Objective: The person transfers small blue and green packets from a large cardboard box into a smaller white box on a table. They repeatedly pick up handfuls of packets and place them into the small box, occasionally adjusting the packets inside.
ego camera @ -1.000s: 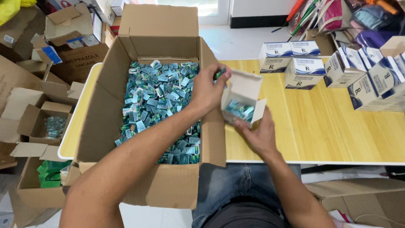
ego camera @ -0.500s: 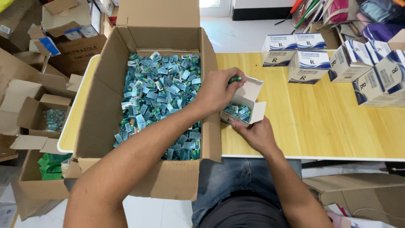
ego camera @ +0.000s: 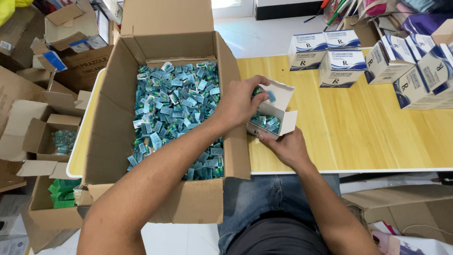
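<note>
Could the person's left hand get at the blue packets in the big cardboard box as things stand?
Probably yes: the left hand is beside the big cardboard box, whose top is open, leaving the blue packets uncovered.

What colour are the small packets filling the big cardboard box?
Teal-blue small packets, clearest in the head view.

A pale yellow wooden desk (ego camera: 358, 137) with a white rim carries the things. At its left end stands a big open brown cardboard carton (ego camera: 163, 198), its near end overhanging the desk's front rim, filled with small blue-green blister packs (ego camera: 177, 101). Just right of the carton, a small open white box (ego camera: 273, 111) rests near the desk's front, held in two hands. Well right of the carton, along the far side, stand closed white-and-blue boxes (ego camera: 342, 66) in a loose row.
</note>
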